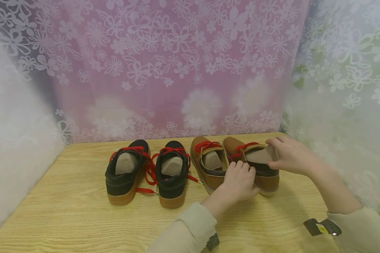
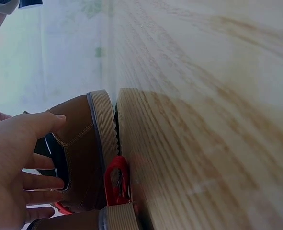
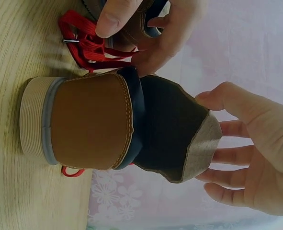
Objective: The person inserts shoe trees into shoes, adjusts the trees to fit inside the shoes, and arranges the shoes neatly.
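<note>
My right hand (image 1: 292, 156) pinches a grey-brown cardboard shoe insert (image 1: 258, 156) between thumb and fingers. In the right wrist view the insert (image 3: 203, 146) stands partly out of the heel opening of the right brown shoe (image 3: 91, 122); its lower part is hidden inside. My left hand (image 1: 239, 181) is between the two brown shoes, fingers extended and loosely bent near the right shoe's collar. Whether its fingertips touch the shoe, I cannot tell. The left brown shoe (image 1: 196, 154) has red laces and another cardboard insert (image 1: 213, 160) inside.
Two black shoes with red laces, the left one (image 1: 117, 184) and the right one (image 1: 172, 189), stand left of the brown pair, each holding an insert. Loose laces (image 1: 150, 170) trail on the wooden table (image 1: 82, 218). Flowered curtains (image 1: 177, 70) hang behind and beside it.
</note>
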Demonstrator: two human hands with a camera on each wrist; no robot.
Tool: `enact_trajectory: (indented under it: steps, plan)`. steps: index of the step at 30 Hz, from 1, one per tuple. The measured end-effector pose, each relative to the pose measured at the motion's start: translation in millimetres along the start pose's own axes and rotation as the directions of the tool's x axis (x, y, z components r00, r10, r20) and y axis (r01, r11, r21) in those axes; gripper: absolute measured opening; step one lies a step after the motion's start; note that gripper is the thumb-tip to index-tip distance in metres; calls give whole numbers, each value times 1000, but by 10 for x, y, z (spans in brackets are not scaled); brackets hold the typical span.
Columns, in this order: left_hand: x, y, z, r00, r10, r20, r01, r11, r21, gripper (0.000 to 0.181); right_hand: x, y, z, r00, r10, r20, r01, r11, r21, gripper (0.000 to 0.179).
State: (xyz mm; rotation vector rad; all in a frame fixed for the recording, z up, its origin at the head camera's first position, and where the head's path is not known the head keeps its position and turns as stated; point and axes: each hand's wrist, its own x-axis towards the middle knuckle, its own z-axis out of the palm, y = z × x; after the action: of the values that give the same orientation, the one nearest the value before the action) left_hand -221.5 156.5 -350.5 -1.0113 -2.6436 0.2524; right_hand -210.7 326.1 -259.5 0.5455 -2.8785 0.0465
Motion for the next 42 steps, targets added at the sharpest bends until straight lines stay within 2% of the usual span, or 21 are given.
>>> enact_trajectory:
  steps: [17,27,33,42]
  plan:
    - [45,10,-55,999,-17,37,18,999,-27,53,8,5,21,1000,11,2,-11,1000,7,61]
    - [48,19,-28,1000,-19,24,19,1000,-24,55,-8,13,27,1000,-5,-9,5,1000,24,60]
    - [51,15,-20,999,-20,27,21,999,-31,56,15,14,42,1000,-20,-16,21,999,45,60]
    - [53,11,-12,999,-21,24,22,999,-29,56,67,20,111,996,-70,-60,72,997,25,55]
